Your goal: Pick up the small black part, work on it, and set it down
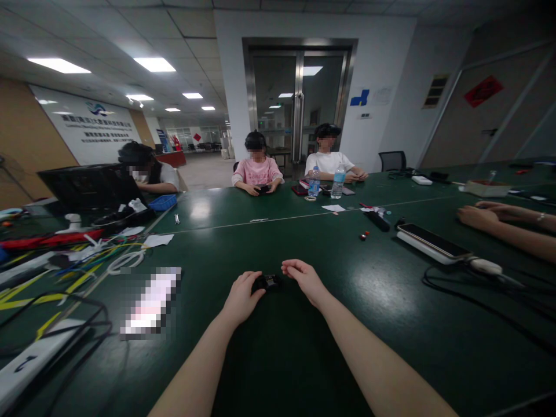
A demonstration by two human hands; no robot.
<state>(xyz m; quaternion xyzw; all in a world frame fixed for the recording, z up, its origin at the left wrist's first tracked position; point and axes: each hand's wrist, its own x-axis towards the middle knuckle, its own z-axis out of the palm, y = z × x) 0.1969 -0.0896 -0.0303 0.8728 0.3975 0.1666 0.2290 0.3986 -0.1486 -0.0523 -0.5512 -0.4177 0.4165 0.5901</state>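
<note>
A small black box-like object (pixel 271 282) lies on the dark green table in front of me; its exact kind is too dark to make out. My left hand (pixel 243 292) is closed around its left end, thumb at the near side and fingers at the far side. Just right of the object, and apart from it, is my right hand (pixel 304 279). Its thumb and fingers are drawn together in a pinch, and anything between them is too small to make out.
A blurred-out phone (pixel 152 301) lies left of my hands, near cables and a white power strip (pixel 39 365). To the right are a phone on a white box (pixel 434 242) and black cables. Water bottles (pixel 339 182) stand across the table, where several people sit.
</note>
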